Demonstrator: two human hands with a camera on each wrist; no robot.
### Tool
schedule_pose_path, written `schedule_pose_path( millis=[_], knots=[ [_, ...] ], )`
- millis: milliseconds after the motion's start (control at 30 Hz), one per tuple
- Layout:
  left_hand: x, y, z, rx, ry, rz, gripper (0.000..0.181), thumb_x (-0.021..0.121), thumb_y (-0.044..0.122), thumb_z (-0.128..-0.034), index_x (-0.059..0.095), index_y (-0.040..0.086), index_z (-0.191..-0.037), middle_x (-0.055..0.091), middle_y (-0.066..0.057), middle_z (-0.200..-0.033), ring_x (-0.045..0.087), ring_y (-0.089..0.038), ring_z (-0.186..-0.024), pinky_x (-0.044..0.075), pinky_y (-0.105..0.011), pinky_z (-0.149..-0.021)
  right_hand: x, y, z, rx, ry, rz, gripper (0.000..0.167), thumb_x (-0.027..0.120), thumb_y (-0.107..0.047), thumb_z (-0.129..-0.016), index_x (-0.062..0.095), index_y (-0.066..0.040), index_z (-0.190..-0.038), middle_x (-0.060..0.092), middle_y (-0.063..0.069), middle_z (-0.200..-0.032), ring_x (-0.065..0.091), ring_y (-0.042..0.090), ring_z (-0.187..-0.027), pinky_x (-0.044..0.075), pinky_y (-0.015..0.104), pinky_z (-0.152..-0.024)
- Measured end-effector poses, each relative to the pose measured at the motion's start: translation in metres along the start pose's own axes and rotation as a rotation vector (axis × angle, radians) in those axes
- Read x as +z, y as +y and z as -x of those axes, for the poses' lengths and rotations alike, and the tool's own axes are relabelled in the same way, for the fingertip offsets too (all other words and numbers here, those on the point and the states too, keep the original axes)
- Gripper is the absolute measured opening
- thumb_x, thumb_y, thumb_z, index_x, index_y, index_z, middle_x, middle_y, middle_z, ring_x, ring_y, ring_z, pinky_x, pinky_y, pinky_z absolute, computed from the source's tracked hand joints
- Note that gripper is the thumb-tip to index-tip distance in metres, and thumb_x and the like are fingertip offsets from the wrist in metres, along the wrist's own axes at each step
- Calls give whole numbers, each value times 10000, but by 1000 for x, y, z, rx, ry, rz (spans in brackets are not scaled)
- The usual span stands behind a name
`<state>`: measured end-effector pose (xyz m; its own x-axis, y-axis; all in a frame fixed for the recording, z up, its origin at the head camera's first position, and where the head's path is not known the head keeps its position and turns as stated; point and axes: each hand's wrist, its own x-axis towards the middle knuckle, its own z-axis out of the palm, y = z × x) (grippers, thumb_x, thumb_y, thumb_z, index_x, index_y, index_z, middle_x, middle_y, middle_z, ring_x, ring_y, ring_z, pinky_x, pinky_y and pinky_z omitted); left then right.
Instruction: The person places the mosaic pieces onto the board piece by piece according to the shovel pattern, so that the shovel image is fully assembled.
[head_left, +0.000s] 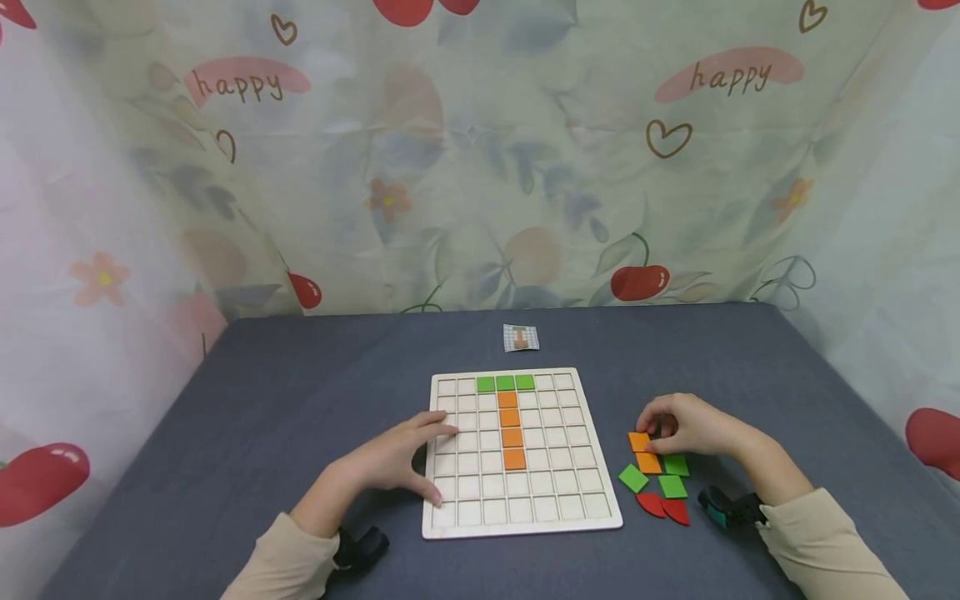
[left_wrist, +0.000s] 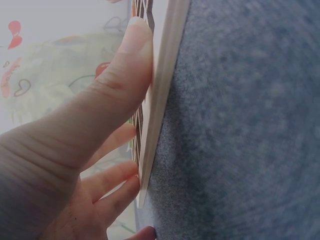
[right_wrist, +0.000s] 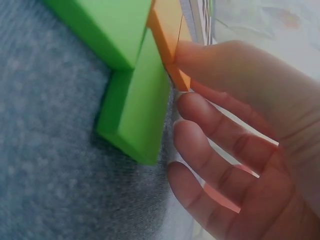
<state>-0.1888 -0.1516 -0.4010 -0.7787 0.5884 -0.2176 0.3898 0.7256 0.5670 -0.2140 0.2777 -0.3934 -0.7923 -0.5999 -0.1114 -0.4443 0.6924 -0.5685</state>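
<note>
A white square grid board (head_left: pixel 555 505) lies on the table, with a row of three green tiles (head_left: pixel 506 382) at the top and a column of several orange tiles (head_left: pixel 512 437) below it. My left hand (head_left: pixel 390 454) rests at the board's left edge, fingers spread, thumb (left_wrist: pixel 135 42) touching the rim. Right of the board, my right hand (head_left: pixel 697 425) has thumb and index finger at a loose orange square tile (head_left: pixel 639 442), pinching it. A second orange tile (head_left: pixel 648 463) lies against it. In the right wrist view, green tiles (right_wrist: pixel 137 112) sit beside the thumb; the other fingers curl loosely.
Loose green tiles (head_left: pixel 633 477) and two red rounded wedge pieces (head_left: pixel 651 505) lie near the right hand. A small printed card (head_left: pixel 521 337) lies behind the board. Dark wrist straps (head_left: pixel 723 506) sit on both wrists. A patterned curtain (head_left: pixel 465 167) stands behind the grey table (head_left: pixel 300 375).
</note>
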Motion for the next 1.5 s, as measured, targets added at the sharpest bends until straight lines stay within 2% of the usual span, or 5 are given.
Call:
schedule_pose_path(
  millis=[433,767,1067,1267,1500],
  knots=[
    [1,-1,0,6,5,0,882,839,379,-629,451,121,-1377,263,-168,-1520,290,-359,-1387,303,-532,-1077,1,-1,-1,18,3,45,176,725,-173,-772,675,-93,-920,589,-32,-806,451,0,-667,412,185,-584],
    [0,0,0,2,5,3,880,839,373,-631,449,123,-1379,259,-165,-1522,288,-359,-1388,302,-534,-1077,2,0,2,-8,8,47,197,734,-191,-777,681,-89,-938,612,-13,-858,486,7,-686,444,189,-604],
    [1,-1,0,6,5,4,873,837,375,-634,453,123,-1376,261,-166,-1522,287,-363,-1388,299,-538,-1076,3,1,3,-22,43,60,165,725,-176,-789,680,-100,-928,613,-17,-862,494,3,-698,455,194,-616],
    [1,-2,-1,3,1,2,876,835,386,-634,452,130,-1379,258,-162,-1524,287,-361,-1389,304,-538,-1073,2,-8,2,0,75,55,171,716,-196,-798,670,-128,-949,642,-19,-910,506,-4,-730,479,208,-652],
    [0,0,0,4,2,9,863,838,364,-640,456,118,-1373,258,-166,-1523,287,-364,-1388,305,-540,-1071,5,-25,-3,-71,101,17,184,704,-148,-810,668,-93,-981,668,21,-930,523,-23,-715,506,212,-653]
  ],
)
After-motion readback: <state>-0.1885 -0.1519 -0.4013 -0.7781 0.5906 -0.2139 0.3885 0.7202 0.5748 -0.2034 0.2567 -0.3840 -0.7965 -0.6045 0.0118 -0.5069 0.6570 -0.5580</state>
